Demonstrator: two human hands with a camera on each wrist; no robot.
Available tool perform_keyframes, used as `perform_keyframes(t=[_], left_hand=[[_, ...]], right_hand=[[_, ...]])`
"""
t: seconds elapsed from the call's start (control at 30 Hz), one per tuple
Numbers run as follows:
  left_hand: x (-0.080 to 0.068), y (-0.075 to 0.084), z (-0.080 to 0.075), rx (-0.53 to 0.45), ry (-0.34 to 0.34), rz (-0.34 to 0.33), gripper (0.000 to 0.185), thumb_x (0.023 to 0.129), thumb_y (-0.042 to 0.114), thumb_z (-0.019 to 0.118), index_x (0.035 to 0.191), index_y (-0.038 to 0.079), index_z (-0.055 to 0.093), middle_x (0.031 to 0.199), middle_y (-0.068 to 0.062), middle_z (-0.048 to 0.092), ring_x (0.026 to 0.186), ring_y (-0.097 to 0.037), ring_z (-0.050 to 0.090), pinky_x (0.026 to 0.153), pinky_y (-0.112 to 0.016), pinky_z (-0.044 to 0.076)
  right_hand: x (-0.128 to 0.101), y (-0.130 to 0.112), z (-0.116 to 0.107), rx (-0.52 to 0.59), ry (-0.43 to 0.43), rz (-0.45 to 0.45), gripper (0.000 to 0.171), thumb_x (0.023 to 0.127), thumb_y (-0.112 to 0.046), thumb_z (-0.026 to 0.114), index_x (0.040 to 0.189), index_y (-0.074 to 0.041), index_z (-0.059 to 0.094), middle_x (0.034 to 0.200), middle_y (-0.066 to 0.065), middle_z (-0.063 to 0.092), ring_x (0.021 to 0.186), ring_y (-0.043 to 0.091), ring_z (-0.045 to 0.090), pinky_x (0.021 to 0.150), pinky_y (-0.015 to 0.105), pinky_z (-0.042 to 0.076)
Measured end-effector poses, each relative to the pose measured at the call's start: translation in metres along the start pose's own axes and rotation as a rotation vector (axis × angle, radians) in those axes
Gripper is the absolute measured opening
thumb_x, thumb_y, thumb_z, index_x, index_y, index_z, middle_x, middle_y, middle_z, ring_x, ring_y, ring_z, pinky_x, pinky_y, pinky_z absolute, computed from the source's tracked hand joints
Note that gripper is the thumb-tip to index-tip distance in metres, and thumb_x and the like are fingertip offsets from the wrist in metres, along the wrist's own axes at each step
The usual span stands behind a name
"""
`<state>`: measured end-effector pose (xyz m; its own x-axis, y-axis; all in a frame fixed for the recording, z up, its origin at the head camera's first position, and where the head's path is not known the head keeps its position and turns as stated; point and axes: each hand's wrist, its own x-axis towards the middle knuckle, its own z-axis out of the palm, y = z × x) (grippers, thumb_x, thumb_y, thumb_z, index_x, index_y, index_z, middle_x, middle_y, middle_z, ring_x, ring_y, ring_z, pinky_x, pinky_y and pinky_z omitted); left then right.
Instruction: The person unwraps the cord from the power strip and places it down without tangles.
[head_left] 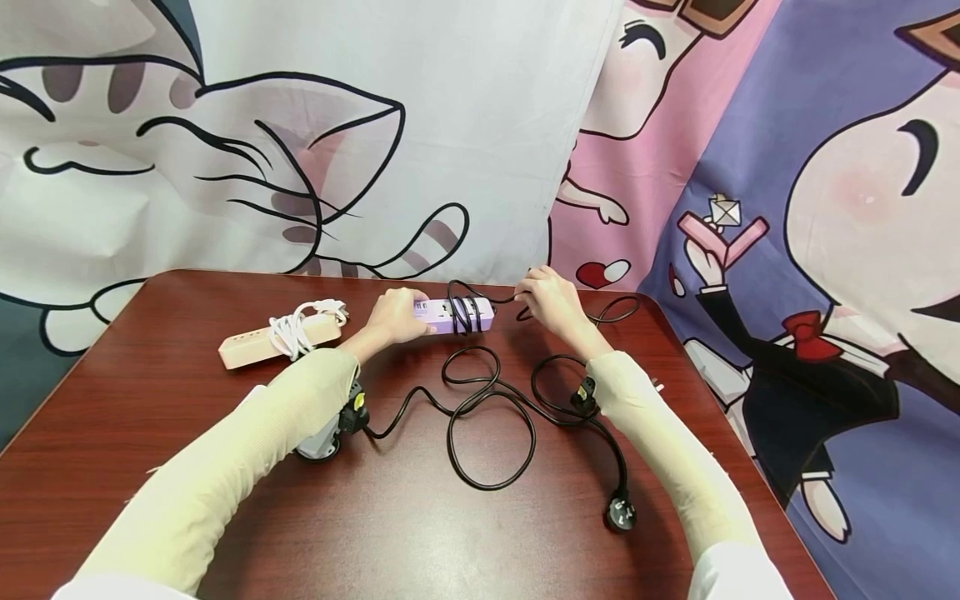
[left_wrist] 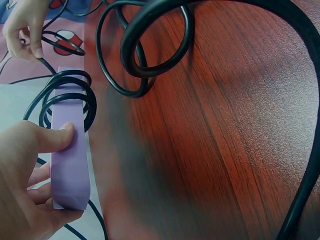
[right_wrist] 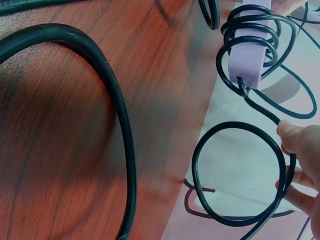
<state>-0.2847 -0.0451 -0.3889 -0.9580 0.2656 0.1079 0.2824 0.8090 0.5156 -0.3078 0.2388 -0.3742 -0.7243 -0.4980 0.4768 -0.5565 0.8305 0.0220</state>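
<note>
Both my arms reach to the table's far edge: my left hand grips the purple strip, thumb and fingers curled round its end, while my right hand pinches its black cord just beside it. Several turns of cord wrap the strip; the rest loops loose between my forearms, ending in a plug. A pink strip bound with white cord lies left.
</note>
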Motion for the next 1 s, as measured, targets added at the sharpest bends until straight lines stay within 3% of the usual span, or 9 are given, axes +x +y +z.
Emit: perform_keyframes(t=[0.2,0.37,1.0], left_hand=[[-0.0011,0.0003,-0.0006,-0.002,0.018,0.023,0.052,0.072,0.024,0.079,0.117,0.001,0.066,0.104,-0.019,0.07,0.087,-0.03,0.064,0.076,-0.04,0.049],[0.0006,-0.0006,-0.0001,0.001,-0.009,0.001,0.055,0.073,0.026,0.079,0.12,0.002,0.064,0.109,-0.019,0.069,0.093,-0.031,0.063,0.081,-0.042,0.049],[-0.0013,-0.0013,-0.0006,0.005,-0.002,-0.004,0.052,0.073,0.025,0.079,0.118,0.002,0.065,0.105,-0.019,0.069,0.09,-0.032,0.064,0.078,-0.043,0.049]], right_hand=[[-0.0004,-0.0005,-0.0008,-0.008,-0.003,0.003,0.008,0.085,-0.018,0.071,0.086,-0.012,0.075,0.087,0.003,0.069,0.088,0.021,0.058,0.071,0.036,0.052],[-0.001,-0.0001,-0.0009,-0.008,0.023,-0.012,0.008,0.085,-0.018,0.071,0.086,-0.012,0.075,0.086,0.003,0.068,0.086,0.021,0.058,0.071,0.036,0.052],[-0.0054,-0.001,-0.0037,0.001,0.062,-0.026,0.006,0.084,-0.018,0.072,0.083,-0.013,0.075,0.083,0.001,0.065,0.086,0.021,0.059,0.066,0.036,0.051]])
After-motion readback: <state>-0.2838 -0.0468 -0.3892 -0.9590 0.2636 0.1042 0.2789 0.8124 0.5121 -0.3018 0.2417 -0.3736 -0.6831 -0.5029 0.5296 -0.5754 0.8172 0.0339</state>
